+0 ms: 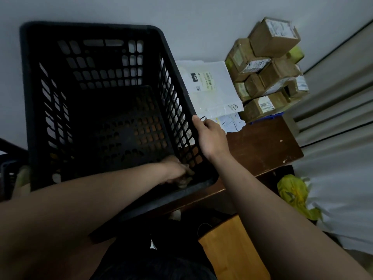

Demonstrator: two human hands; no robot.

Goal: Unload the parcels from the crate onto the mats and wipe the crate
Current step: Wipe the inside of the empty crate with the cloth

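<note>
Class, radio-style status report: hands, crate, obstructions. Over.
Right hand grips crate at right rim; left hand low in near corner on pale wad, grip unclear. Crate shows no parcels. Boxes and mailers stacked beside it; nothing blocking.

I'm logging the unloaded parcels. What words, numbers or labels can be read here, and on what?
"910": white on a black patch, sideways, on the label of the white mailer bag.
Rest of that label, barcode and small print: too small to read.
Digits at the bag's near corner: too blurred to read.
Labels on the cardboard boxes: too blurred.
Crate: no text seen.
</note>
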